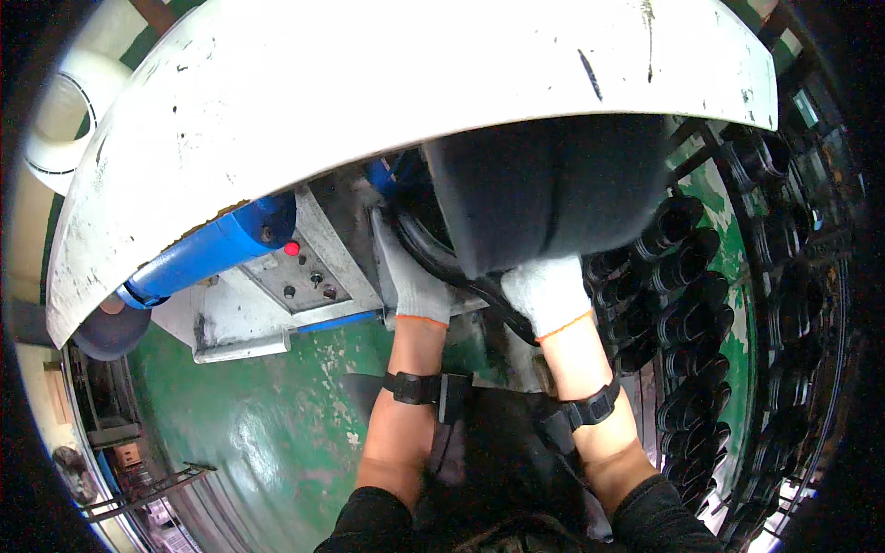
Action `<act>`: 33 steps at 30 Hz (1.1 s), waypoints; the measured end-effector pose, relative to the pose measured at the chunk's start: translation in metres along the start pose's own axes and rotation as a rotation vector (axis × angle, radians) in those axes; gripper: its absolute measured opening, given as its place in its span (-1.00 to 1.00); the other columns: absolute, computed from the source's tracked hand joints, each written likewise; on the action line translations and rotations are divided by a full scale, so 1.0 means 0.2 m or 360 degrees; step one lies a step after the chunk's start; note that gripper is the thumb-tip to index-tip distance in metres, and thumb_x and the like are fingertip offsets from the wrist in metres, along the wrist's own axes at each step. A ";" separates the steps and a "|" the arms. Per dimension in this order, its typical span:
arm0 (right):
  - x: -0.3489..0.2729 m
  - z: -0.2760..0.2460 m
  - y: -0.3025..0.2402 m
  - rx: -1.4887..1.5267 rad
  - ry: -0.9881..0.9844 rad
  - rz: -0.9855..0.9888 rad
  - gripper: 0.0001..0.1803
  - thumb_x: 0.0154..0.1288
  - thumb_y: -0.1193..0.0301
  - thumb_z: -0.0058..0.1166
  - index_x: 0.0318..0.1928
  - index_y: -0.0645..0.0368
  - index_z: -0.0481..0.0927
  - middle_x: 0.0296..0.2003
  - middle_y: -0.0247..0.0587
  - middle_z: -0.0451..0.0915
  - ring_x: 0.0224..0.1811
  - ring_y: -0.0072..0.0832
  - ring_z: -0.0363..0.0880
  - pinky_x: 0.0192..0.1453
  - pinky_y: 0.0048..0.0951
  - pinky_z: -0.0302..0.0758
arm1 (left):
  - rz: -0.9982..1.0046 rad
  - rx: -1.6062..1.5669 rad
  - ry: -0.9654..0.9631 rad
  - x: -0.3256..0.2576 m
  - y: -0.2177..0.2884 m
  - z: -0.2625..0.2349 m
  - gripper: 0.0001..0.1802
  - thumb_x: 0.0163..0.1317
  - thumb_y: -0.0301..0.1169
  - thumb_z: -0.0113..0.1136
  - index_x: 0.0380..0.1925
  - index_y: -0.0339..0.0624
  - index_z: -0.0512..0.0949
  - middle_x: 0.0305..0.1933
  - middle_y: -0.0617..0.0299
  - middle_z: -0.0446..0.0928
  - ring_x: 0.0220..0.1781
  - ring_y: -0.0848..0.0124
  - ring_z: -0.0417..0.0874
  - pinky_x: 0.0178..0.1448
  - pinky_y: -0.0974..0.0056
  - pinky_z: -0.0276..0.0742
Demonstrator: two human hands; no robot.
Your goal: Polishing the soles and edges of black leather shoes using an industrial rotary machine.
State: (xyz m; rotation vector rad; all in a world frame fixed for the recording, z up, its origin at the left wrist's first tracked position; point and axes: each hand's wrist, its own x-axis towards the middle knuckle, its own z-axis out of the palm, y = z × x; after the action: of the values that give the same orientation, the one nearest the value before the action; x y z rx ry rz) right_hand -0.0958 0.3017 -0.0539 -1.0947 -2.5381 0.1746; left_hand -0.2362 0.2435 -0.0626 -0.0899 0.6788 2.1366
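Note:
Both my hands wear white knit gloves with orange cuffs. A long, black, glossy curved piece (438, 263) runs between them; I cannot make out its kind. My left hand (412, 276) is closed at its left side, with the fingertips partly hidden behind it. My right hand (549, 295) closes around its lower right end, fingers curled and mostly out of sight. Just beyond the gloves is a wide dark roller (558, 194), its surface smeared as if turning. The right glove lies close under the roller's lower edge; whether they touch, I cannot tell.
A white curved hood (415, 64) overhangs the roller. To the left are a blue cylinder (217, 244), a dark round wheel (111, 330) and a grey panel with a red button (292, 249). Racks of black footwear (691, 323) stand at right. The floor (258, 433) is green and worn.

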 end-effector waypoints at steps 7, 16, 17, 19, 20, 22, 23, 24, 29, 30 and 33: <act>-0.02 -0.14 0.14 -0.0067 0.0236 -0.0178 -0.46 0.16 0.35 0.08 0.19 0.18 0.53 0.19 0.10 0.51 0.28 0.08 0.38 0.46 -0.07 0.23 | -0.0204 -0.0244 0.0114 -0.01 -0.23 -0.05 -0.35 0.42 0.12 -0.16 0.30 -0.08 0.37 0.31 0.12 0.44 0.29 0.10 0.47 0.39 0.00 0.40; 0.03 -0.40 0.33 0.0033 0.0294 -0.0226 -0.67 0.25 0.42 -0.02 -0.02 0.24 0.63 -0.03 0.00 0.63 0.04 -0.12 0.59 0.36 -0.20 0.39 | -0.0568 -0.0936 -0.1143 0.08 -0.61 -0.20 -0.34 0.46 0.06 -0.22 0.38 -0.12 0.27 0.44 0.09 0.30 0.42 0.08 0.32 0.49 -0.03 0.25; 0.01 -0.33 0.40 -0.0059 0.0283 -0.0195 -0.69 0.25 0.43 -0.03 -0.05 0.24 0.64 -0.10 -0.03 0.66 0.00 -0.17 0.61 0.36 -0.21 0.39 | -0.0567 -0.0823 -0.0945 0.08 -0.65 -0.15 -0.35 0.46 0.04 -0.20 0.38 -0.13 0.27 0.44 0.09 0.30 0.42 0.09 0.31 0.50 -0.01 0.24; -0.03 -0.23 0.56 -0.0262 0.0255 -0.0142 -0.70 0.25 0.45 -0.05 -0.08 0.26 0.64 -0.18 -0.06 0.68 -0.05 -0.23 0.63 0.36 -0.23 0.38 | -0.0541 -0.0404 -0.0261 -0.01 -0.70 0.06 -0.36 0.45 0.01 -0.16 0.38 -0.14 0.28 0.43 0.09 0.30 0.42 0.10 0.33 0.50 0.01 0.24; -0.03 -0.25 0.56 -0.0356 0.0230 -0.0129 -0.70 0.25 0.46 -0.05 -0.07 0.28 0.64 -0.18 -0.05 0.68 -0.04 -0.25 0.63 0.37 -0.23 0.38 | -0.0465 -0.0091 0.0220 -0.05 -0.70 0.14 -0.37 0.45 0.00 -0.15 0.37 -0.14 0.29 0.43 0.10 0.32 0.41 0.11 0.34 0.50 0.02 0.25; 0.04 -0.24 0.42 -0.0377 0.0201 -0.0169 -0.69 0.24 0.48 -0.06 -0.07 0.30 0.63 -0.20 -0.03 0.68 -0.03 -0.28 0.63 0.38 -0.24 0.36 | -0.1041 -0.1672 -0.0144 0.12 -0.62 -0.20 -0.37 0.44 0.00 -0.12 0.37 -0.13 0.29 0.41 0.10 0.34 0.38 0.11 0.38 0.48 0.03 0.27; 0.04 -0.21 0.43 -0.0398 0.0123 -0.0147 -0.68 0.24 0.49 -0.06 -0.03 0.30 0.61 -0.13 0.00 0.66 0.04 -0.26 0.59 0.38 -0.26 0.36 | -0.1048 -0.1649 -0.0149 0.13 -0.65 -0.23 -0.36 0.44 0.01 -0.11 0.38 -0.13 0.28 0.42 0.11 0.33 0.38 0.10 0.38 0.48 0.03 0.27; 0.08 -0.20 0.35 -0.0362 0.0076 -0.0177 -0.66 0.24 0.50 -0.06 0.01 0.31 0.59 -0.07 0.03 0.63 0.11 -0.25 0.55 0.39 -0.28 0.35 | -0.0980 -0.1599 -0.0185 0.15 -0.55 -0.27 -0.35 0.43 0.01 -0.10 0.38 -0.12 0.28 0.42 0.11 0.33 0.38 0.10 0.38 0.48 0.02 0.27; 0.09 -0.14 0.25 0.0832 0.0143 0.0162 -0.41 0.24 0.54 0.03 0.30 0.27 0.28 0.21 0.06 0.44 0.30 -0.15 0.39 0.42 -0.32 0.31 | -0.0351 -0.0233 -0.0562 0.17 -0.45 -0.32 -0.31 0.41 0.06 -0.10 0.39 -0.11 0.26 0.47 0.09 0.26 0.43 0.05 0.31 0.50 -0.05 0.22; 0.08 -0.13 0.22 0.0903 0.0175 0.0169 -0.38 0.23 0.54 0.05 0.32 0.28 0.27 0.22 0.06 0.43 0.30 -0.13 0.38 0.42 -0.31 0.31 | -0.0286 -0.0163 -0.0482 0.17 -0.43 -0.34 -0.31 0.40 0.07 -0.10 0.39 -0.12 0.27 0.47 0.08 0.25 0.43 0.02 0.30 0.50 -0.08 0.20; 0.02 -0.15 0.14 0.0502 0.0283 -0.0009 -0.38 0.15 0.51 0.12 0.26 0.32 0.34 0.20 0.12 0.45 0.26 -0.04 0.40 0.40 -0.25 0.32 | -0.0237 -0.0139 -0.0288 0.14 -0.37 -0.36 -0.27 0.37 0.11 -0.10 0.38 -0.12 0.28 0.48 0.06 0.22 0.44 -0.06 0.26 0.51 -0.18 0.15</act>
State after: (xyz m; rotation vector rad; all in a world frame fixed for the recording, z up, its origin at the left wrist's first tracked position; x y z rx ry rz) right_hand -0.0669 0.3234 -0.0318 -0.9348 -2.2597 0.4392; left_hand -0.2090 0.2633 -0.1646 0.0062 0.4590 2.0017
